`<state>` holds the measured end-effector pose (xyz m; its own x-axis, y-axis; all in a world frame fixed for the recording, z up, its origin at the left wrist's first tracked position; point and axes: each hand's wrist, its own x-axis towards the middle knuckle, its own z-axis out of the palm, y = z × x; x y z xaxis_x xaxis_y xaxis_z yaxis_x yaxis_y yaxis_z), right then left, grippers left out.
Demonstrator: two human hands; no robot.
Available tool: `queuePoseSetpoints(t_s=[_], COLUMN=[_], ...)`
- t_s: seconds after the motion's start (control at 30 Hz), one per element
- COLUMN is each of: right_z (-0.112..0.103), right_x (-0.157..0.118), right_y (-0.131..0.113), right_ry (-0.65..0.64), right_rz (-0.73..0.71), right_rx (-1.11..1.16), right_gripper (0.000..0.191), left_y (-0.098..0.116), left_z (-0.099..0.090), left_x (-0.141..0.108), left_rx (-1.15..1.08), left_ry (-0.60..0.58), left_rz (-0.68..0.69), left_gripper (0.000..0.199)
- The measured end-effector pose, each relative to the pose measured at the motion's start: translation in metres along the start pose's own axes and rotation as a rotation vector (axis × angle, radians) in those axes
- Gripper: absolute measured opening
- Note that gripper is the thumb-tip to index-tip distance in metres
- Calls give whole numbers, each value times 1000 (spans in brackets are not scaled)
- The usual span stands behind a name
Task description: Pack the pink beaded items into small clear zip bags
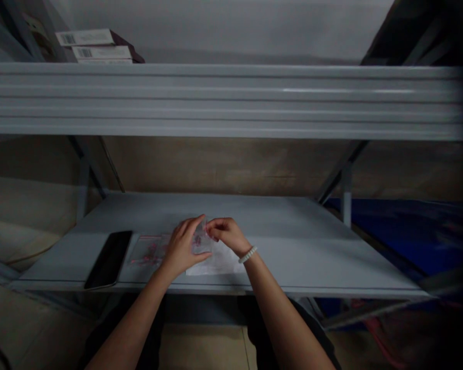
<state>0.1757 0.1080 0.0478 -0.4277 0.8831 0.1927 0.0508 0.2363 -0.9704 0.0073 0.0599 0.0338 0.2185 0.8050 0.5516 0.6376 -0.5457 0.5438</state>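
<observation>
A small clear plastic bag (pixel 198 239) with tiny reddish bits in it is between my two hands, above the shelf board. My left hand (pixel 180 247) curves around the bag's left side, thumb and forefinger wide apart at its edges. Thumb and fingertips of my right hand (pixel 228 234) are pinched at its upper right edge, by a pinkish strip. A white sheet (pixel 219 261) lies beneath the hands. Just left of my left hand, more clear bags (pixel 144 252) with red-pink pieces lie flat. The exact grip of the left fingertips is hard to make out in the dim light.
A dark flat tablet or phone (pixel 108 259) lies at the left front of the grey shelf board (pixel 293 246). Overhead, a metal shelf beam (pixel 231 100) crosses the view, with stacked boxes (pixel 100 45) on it. Something blue (pixel 393 231) is beyond the right end.
</observation>
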Motion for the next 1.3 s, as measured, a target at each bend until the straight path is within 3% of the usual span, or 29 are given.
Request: queuePoseSetpoints(t_s=[0.07, 0.17, 0.23, 0.37, 0.47, 0.63, 0.87, 0.97, 1.03, 1.17, 1.3], right_z=[-8, -21, -25, -19, -8, 5, 12, 7, 5, 11, 20], right_x=[0, -1, -2, -4, -4, 0, 4, 12, 17, 25, 25], right_y=[0, 0, 0, -3, -5, -4, -6, 6, 20, 47, 58], right_ry=[5, 155, 197, 45, -33, 93, 146, 165, 170, 34, 17], right_rz=[-4, -23, -19, -8, -29, -88, -95, -90, -134, -92, -24], right_rx=[4, -87, -110, -77, -102, -219, -303, -304, -451, -861, -921], right_gripper=[17, 18, 19, 20, 15, 6, 12, 26, 22, 25, 19], left_y=[-6, -15, -17, -8, 1, 5, 0, -8, -15, -26, -30], left_z=[3, 4, 1, -5, -3, 1, -10, -17, -19, -17, -13], left_x=[-1, -2, -2, -2, -2, -1, 3, 4, 5, 4, 2], left_rx=[-19, -7, 61, 86, 116, 198, 81, -87, -202, -323, -318], left_ry=[-14, 59, 101, 83, 65, 115, 181, 269, 296, 255, 205], left_rz=[-60, -152, -141, 13, 54, 5, -19, -126, -201, -290, -272], left_gripper=[77, 57, 57, 81, 92, 54, 40, 37, 40, 45, 45])
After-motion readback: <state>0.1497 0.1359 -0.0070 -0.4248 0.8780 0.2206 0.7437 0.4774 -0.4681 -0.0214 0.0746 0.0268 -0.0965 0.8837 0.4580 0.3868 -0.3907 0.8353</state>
